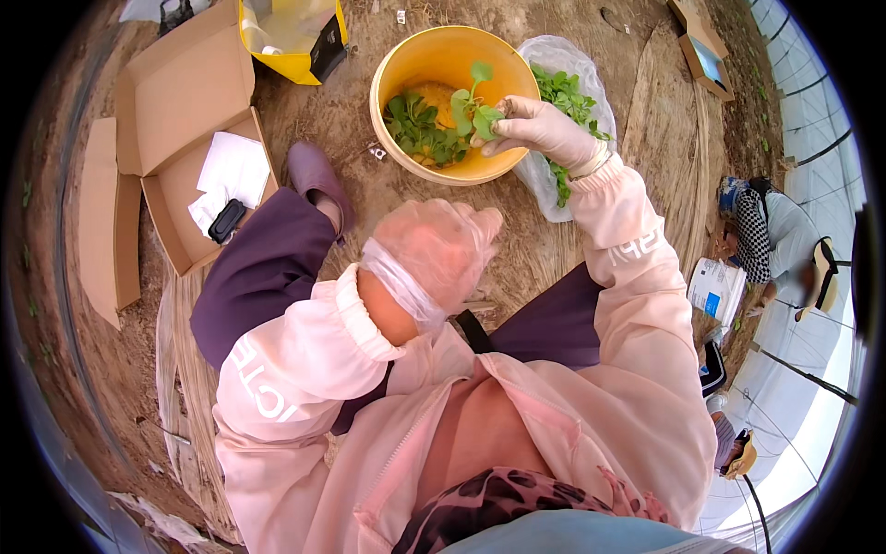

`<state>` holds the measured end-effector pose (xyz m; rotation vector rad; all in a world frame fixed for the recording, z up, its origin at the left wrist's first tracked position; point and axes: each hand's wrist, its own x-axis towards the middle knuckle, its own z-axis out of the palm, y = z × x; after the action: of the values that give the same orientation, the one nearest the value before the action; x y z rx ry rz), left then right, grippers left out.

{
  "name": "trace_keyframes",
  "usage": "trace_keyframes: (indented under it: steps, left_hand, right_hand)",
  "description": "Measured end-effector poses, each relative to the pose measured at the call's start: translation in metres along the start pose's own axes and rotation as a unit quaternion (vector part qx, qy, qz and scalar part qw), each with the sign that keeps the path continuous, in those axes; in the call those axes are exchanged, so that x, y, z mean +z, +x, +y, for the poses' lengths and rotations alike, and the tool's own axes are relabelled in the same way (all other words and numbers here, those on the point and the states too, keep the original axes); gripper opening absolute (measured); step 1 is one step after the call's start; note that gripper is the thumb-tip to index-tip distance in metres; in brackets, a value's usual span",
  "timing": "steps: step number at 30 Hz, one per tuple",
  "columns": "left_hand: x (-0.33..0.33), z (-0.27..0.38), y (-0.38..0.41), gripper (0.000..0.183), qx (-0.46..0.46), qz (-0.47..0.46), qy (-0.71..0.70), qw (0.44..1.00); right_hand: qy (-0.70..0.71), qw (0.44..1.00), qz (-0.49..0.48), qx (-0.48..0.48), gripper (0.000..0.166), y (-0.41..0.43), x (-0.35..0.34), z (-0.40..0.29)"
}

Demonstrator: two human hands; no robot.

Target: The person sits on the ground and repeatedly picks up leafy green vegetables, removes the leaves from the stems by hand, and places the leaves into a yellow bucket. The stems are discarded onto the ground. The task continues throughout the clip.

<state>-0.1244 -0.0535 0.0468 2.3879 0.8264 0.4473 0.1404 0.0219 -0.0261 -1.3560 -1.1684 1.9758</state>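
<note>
My right hand (543,131), in a whitish glove, pinches a leafy green seedling (471,111) over the right side of a yellow bucket (453,41). More seedlings (422,128) lie in the bottom of the bucket. My left hand (436,256), in a loose clear plastic glove with a band at the wrist, hovers in front of my body, nearer to me than the bucket. Its fingers point right and are partly hidden by the hand's back, so whether they hold something cannot be seen. Beside the bucket, a clear plastic bag (602,97) contains leafy green plants (567,93).
At left lies an open cardboard box (187,76) with white paper (235,166) and a black case (226,220). A yellow bag (291,66) stands behind it. A small carton (706,59) is far right. Two people (789,228) work at right, near a white bucket (716,287).
</note>
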Motion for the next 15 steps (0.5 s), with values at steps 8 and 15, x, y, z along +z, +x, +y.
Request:
trace_keyframes:
  steps: [8, 15]
  left_hand:
    - [0.016, -0.026, 0.045, 0.03, -0.187, 0.167, -0.431, 0.867]
    - [0.053, -0.012, 0.078, 0.037, -0.2, 0.11, -0.442, 0.867]
  right_hand:
    - [0.195, 0.974, -0.067, -0.089, 0.034, -0.06, 0.023, 0.02]
    - [0.203, 0.971, -0.043, -0.118, 0.036, -0.089, 0.021, 0.026]
